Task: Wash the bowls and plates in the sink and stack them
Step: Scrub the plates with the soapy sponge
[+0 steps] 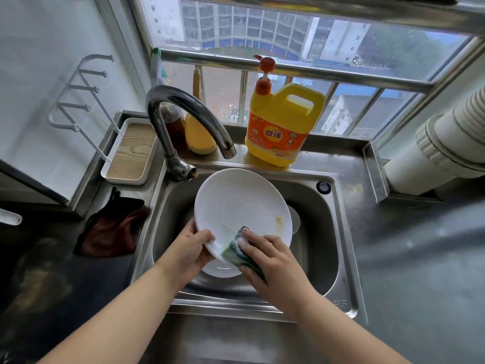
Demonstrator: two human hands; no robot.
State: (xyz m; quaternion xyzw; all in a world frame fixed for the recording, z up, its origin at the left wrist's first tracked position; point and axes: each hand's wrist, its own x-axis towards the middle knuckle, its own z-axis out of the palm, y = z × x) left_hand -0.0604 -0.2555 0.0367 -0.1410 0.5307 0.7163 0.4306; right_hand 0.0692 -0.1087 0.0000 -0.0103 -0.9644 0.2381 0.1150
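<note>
A white plate (238, 203) is held tilted over the steel sink (325, 224), with a yellowish smear near its right rim. My left hand (190, 252) grips its lower left edge. My right hand (275, 261) presses a green and dark sponge (240, 252) with foam against the plate's lower part. Beneath the plate, more white dishes lie in the basin: one (219, 269) shows below my hands, another (295, 222) peeks out on the right.
A curved chrome tap (183, 114) arches over the basin's back left. A yellow detergent jug (280, 122) with an orange pump stands on the back ledge. A brown cloth (112, 227) lies left of the sink, a white tray (131, 151) behind it.
</note>
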